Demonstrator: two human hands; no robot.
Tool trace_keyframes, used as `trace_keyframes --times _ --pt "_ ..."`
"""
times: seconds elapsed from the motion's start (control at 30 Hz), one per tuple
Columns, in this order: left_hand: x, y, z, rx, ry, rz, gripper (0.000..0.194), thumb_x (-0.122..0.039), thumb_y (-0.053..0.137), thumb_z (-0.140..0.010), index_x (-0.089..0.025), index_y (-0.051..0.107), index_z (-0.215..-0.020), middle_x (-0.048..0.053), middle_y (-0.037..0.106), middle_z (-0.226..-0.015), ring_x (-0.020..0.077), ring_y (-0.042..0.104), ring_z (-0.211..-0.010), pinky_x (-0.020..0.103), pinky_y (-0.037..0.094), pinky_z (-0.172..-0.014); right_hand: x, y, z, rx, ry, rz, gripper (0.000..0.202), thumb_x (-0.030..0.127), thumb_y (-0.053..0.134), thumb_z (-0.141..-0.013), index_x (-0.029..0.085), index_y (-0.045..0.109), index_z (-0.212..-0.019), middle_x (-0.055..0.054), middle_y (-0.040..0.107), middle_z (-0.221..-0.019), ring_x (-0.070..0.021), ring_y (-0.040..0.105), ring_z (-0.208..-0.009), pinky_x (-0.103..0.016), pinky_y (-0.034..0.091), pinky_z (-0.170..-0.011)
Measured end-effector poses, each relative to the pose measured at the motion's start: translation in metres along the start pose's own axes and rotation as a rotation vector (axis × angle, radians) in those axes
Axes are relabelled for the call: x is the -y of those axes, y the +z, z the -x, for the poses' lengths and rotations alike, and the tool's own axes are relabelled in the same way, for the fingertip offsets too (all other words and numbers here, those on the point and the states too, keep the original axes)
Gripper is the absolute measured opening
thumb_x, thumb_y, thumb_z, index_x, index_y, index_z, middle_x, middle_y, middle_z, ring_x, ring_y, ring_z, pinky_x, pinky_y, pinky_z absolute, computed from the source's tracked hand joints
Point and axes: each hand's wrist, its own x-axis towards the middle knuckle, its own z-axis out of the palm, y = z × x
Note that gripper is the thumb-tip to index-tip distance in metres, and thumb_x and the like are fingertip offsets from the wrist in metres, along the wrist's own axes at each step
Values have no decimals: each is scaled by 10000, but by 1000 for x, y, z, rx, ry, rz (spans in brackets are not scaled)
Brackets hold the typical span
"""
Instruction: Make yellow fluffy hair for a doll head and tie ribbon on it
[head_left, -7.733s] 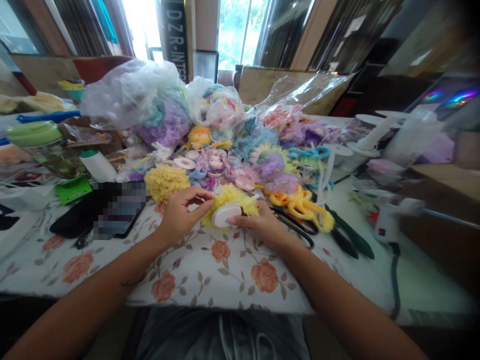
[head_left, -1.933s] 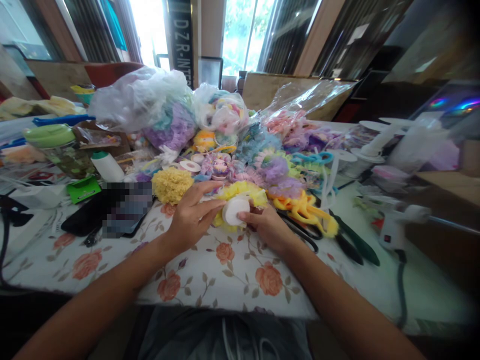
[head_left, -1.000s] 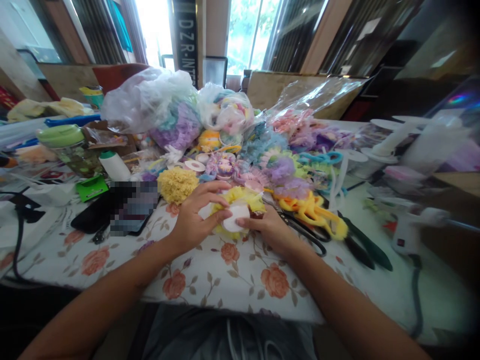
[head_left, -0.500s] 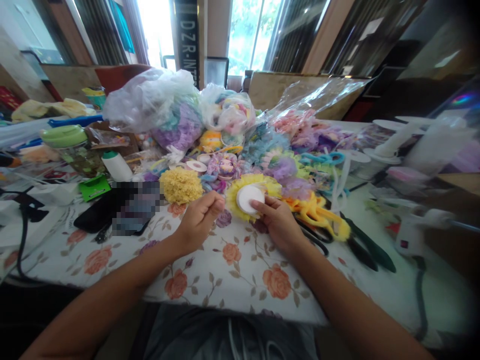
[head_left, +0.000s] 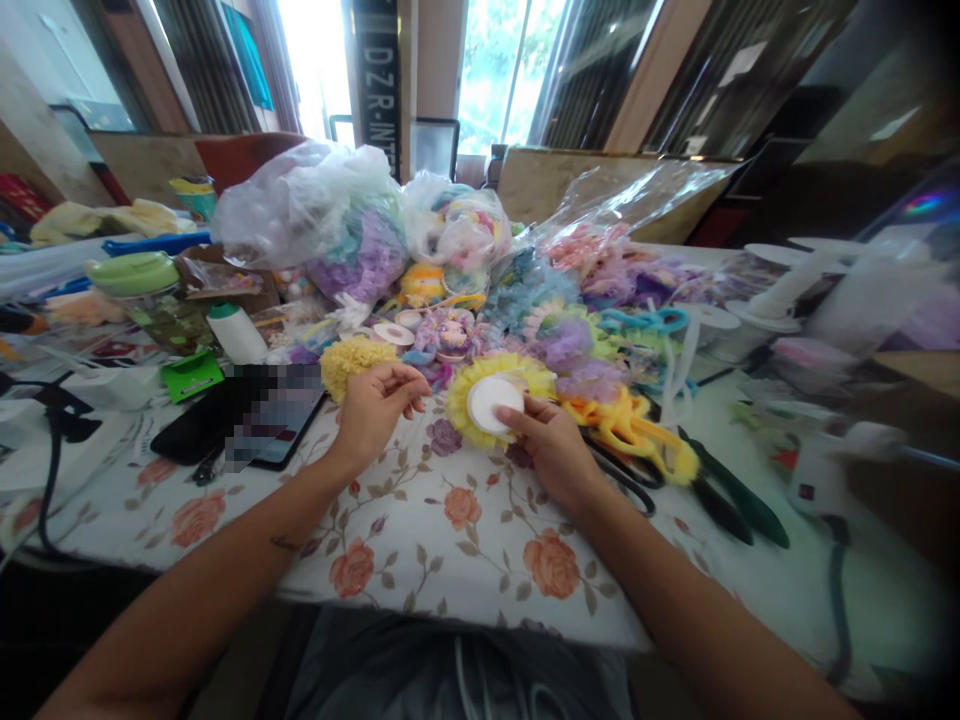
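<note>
A yellow ruffled rosette (head_left: 534,372) with a round white disc (head_left: 490,403) on its near face is pinched in my right hand (head_left: 556,440). The right thumb presses on the disc, with the fingers behind the ruffle. To the left, apart from the rosette, my left hand (head_left: 379,405) is raised with its fingers curled in and the fingertips close together. Whatever it may hold is too small to make out. Just behind that hand sits a fluffy yellow pompom (head_left: 349,362), partly covered by it.
Phones (head_left: 289,425) lie at left, by a white thread cone (head_left: 236,335) and a green-lidded jar (head_left: 139,280). Bagged, colourful trims (head_left: 360,255) pile up behind. At right are yellow-orange strips (head_left: 637,430), dark-handled scissors (head_left: 739,500) and a glue gun (head_left: 825,470).
My left hand has moved left and slightly up, its fist loosening into curled fingers, and now covers part of the pompom. The rosette in my right hand has shifted slightly left.
</note>
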Motion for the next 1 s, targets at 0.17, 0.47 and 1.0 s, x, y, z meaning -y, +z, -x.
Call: trace_keyframes --times 0.17,0.47,1.0 --pt "5 3 2 75 35 -52 253 -381 628 -801 -156 590 -693 -10 570 -601 84 496 -513 204 404 -494 3 2 0 -48 -63 -104 328 295 811 -604 175 706 -891 -38 690 -822 -136 623 -671 -224 484 -533" --pt "2 2 8 228 145 -262 338 -425 610 -821 -160 587 -612 19 617 -640 105 552 -582 218 436 -570 0 1 -1 -15 -41 -96 327 300 806 -626 170 707 -909 -23 674 -759 -103 581 -579 -202 418 -453" --pt "-3 1 19 104 1033 -763 351 -149 528 -870 -226 609 -1202 100 508 -1385 256 426 -1293 457 357 -1071 1 3 8 276 -157 -47 333 221 785 -644 183 697 -963 -27 699 -913 -168 628 -768 -288 487 -719"
